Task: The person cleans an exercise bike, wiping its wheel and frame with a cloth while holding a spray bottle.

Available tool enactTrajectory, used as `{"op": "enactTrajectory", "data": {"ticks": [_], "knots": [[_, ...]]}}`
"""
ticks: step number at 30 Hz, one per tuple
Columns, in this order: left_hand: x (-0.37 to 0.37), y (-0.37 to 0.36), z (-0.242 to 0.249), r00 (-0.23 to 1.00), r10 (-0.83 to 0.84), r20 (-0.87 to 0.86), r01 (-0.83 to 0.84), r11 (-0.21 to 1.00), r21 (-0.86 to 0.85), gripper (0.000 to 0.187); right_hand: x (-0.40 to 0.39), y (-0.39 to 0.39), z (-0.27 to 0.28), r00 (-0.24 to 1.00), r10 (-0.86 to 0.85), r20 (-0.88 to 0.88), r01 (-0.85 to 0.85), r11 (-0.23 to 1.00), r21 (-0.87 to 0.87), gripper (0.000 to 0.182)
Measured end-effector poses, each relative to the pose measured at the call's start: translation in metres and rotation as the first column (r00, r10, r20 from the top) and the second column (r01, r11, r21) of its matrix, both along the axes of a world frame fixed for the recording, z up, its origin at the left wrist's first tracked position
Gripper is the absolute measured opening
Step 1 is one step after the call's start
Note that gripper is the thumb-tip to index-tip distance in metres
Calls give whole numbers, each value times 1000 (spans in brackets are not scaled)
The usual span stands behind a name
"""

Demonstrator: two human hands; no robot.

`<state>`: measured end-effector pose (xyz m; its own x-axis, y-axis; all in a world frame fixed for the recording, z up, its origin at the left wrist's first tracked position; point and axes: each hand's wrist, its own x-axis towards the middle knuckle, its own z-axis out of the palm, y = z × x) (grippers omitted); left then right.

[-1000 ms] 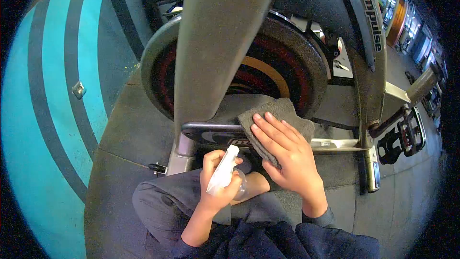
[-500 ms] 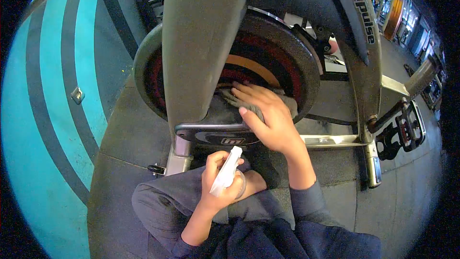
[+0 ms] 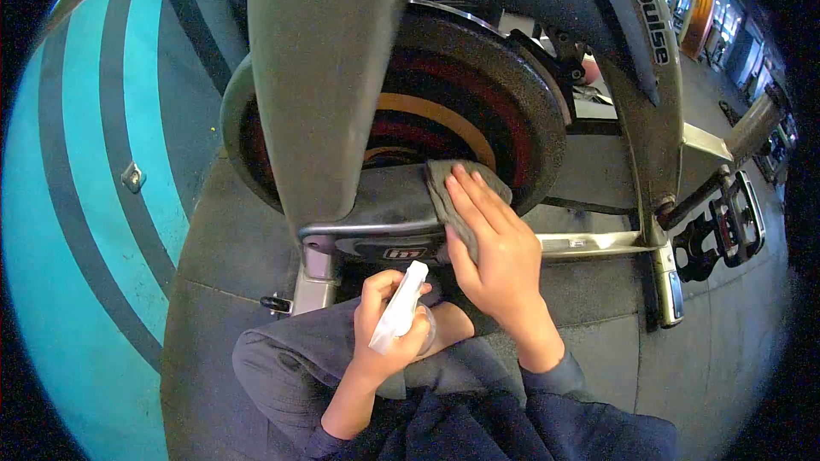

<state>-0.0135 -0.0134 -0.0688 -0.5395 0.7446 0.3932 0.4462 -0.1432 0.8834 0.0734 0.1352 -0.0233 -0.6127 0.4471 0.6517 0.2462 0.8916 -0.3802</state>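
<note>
My left hand [image 3: 386, 324] is wrapped round a spray bottle [image 3: 404, 306] with a white trigger head. Most of the bottle's body is hidden behind my fingers. A dark grey cloth [image 3: 444, 198] lies under my right hand [image 3: 498, 260], which presses it with outstretched fingers and the thumb along its near side. The cloth rests on the right end of the black cover [image 3: 393, 196] low on an exercise bike. Just behind it stands the bike's large flywheel [image 3: 478, 77], dark with red and orange rings.
The bike's thick grey frame post [image 3: 316, 77] rises at left of centre. A pedal [image 3: 726, 226] sticks out at the right, near a metal base bar [image 3: 598, 243]. My bent leg [image 3: 290, 367] is close below the bike. Turquoise stripes [image 3: 77, 205] mark the left side.
My right hand and the cloth have come back towards me from beside the flywheel onto the cover's right end. The left hand keeps the spray bottle almost in place. The view has shifted slightly.
</note>
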Motion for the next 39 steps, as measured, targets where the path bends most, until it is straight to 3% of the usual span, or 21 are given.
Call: {"op": "enactTrajectory", "data": {"ticks": [2,5,13,15,17,23,25,27,29,31,33,34,39], "knots": [[0,1,0,999,3,53,-1,999,-34,43,-18,8,2,996,-87,-36,90,993,72,45],[0,2,-4,998,-5,57,4,1000,6,43,-28,17,9,998,-68,-9,68,997,-32,44],[3,0,-1,999,4,40,-4,1000,6,44,1,-7,-4,998,-54,-24,56,993,107,52],[2,0,-1,1000,0,28,0,1000,-4,45,16,-26,2,998,-59,31,59,998,-7,52],[1,0,-1,998,16,57,-16,1000,5,45,21,-31,2,997,-56,55,56,998,-13,54],[-2,1,0,998,23,53,-21,999,-32,44,-4,-7,9,998,-56,5,56,998,41,48],[-2,2,-2,998,13,58,-12,1000,-19,44,-23,5,9,992,-129,-1,128,977,172,48],[-3,2,-3,998,5,62,-4,1000,-2,43,-35,12,15,989,-149,-14,149,973,175,45],[-3,3,-1,998,8,59,-9,1000,19,43,-37,15,21,988,-105,113,107,994,-12,44],[-2,3,-1,998,15,68,-16,1000,26,42,-35,14,15,992,-101,73,100,995,26,43],[-1,1,0,997,21,74,-23,999,32,42,-29,12,9,991,-123,-43,130,964,231,44],[-1,0,2,998,22,58,-23,1000,16,42,-24,8,8,992,-120,-48,128,964,232,44],[-1,-3,-1,997,50,53,-51,999,10,42,6,-30,15,983,-151,102,134,979,154,48]]}}
